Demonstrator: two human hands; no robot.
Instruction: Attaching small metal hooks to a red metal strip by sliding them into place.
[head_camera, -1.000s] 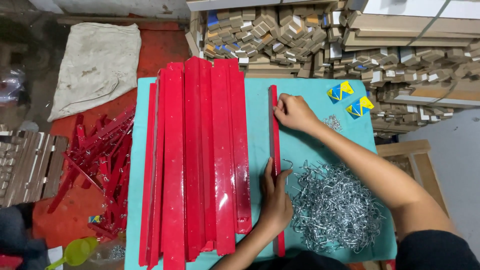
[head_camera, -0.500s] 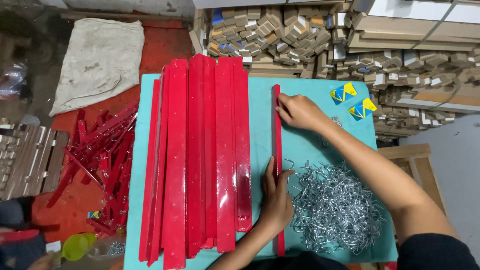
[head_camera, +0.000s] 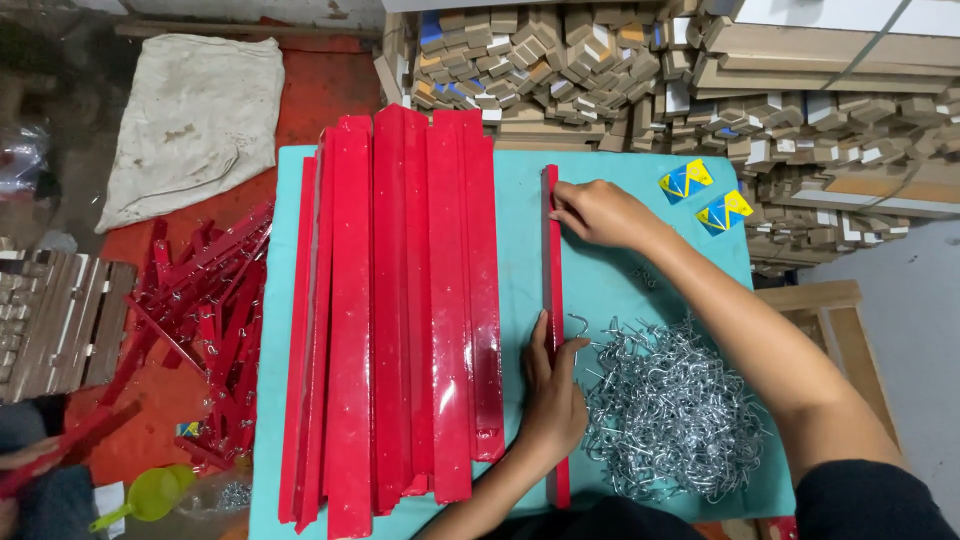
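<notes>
A worker's left hand (head_camera: 552, 395) presses flat on the near stretch of a single narrow red strip (head_camera: 551, 262) lying lengthwise on a teal table (head_camera: 620, 290), just beside a heap of silver wire hooks (head_camera: 672, 412). Farther up, the right hand (head_camera: 600, 215) pinches the strip's far end with its fingertips. Keeping both ends pinned should hold it straight, apart from the stacked red strips (head_camera: 405, 310).

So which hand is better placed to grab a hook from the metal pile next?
Probably the left hand: it rests on the single red strip right beside the pile of metal hooks. The right hand is up at the strip's far end, away from the pile.
</notes>
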